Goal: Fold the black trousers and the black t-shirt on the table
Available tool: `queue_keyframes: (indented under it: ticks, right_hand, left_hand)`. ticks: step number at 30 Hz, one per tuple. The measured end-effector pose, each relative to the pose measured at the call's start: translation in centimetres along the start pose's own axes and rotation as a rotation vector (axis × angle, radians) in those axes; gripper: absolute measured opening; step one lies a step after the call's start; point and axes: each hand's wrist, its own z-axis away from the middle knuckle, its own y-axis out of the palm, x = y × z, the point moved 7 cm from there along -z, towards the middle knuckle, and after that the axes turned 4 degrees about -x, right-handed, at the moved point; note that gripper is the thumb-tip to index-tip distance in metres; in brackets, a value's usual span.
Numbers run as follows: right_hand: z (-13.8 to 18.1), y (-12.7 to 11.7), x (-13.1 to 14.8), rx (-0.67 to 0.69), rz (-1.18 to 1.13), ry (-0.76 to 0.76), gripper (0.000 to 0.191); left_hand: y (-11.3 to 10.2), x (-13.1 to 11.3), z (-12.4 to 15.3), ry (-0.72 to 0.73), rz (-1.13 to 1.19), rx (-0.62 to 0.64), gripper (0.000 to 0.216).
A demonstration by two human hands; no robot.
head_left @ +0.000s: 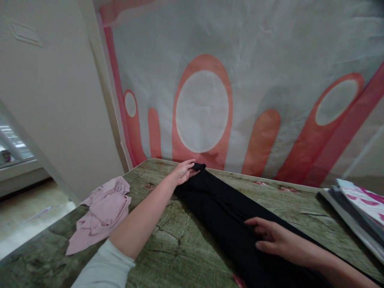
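Head view: person at a wood-patterned surface [168, 244], both bare hands out over a black cloth [228, 208]. Cloth lies long and flat, slanting from the far edge of the surface, middle, down to the near right, out of frame. Left hand [182, 173] is at its far end; grip narrow, fingers and thumb pinching the bunched tip. Right hand [274, 238] is palm-down over the nearer stretch of cloth, fingers loosely bent, thumb apart from the index finger, grip partly wide; from where I stand, can't tell if the fingertips press on it. Pink cloth [105, 208] sits crumpled at the left, just beside the left forearm. Stack of folded cloths [360, 220] at the right edge, a white-and-pink printed piece on top. Pale sleeve [105, 264] on the left arm. Wall covering [204, 112] behind, grey with red-orange shapes.
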Motion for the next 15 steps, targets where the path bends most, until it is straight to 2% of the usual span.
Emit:
queue_keyframes:
  ticks: [3,6,8,11,13,15]
  right_hand:
    - [-0.5,0.0,-1.1,0.013,-0.078,0.004,0.047]
    - [-0.6,0.0,-1.5,0.005,-0.094,0.009,0.044]
    - [-0.6,-0.1,-1.5,0.004,-0.091,0.004,0.044]
    - [-0.7,-0.2,-1.5,0.007,-0.08,-0.011,0.046]
    - [-0.8,-0.2,-1.5,0.004,-0.059,-0.015,0.047]
    - [-0.7,-0.2,-1.5,0.0,-0.024,-0.014,0.048]
  left_hand:
    - [-0.5,3.2,-1.7,-0.059,-0.068,0.055,0.044]
    - [-2.9,4.3,-2.5,0.023,-0.294,0.023,0.05]
    - [-5.0,3.3,-2.5,0.157,-0.548,-0.03,0.043]
    - [-8.4,0.8,-1.9,0.334,-0.942,-0.174,0.031]
    - [-10.7,-0.3,-1.2,0.35,-1.059,-0.263,0.029]
    - [-12.7,-0.7,-0.5,0.308,-1.092,-0.301,0.029]
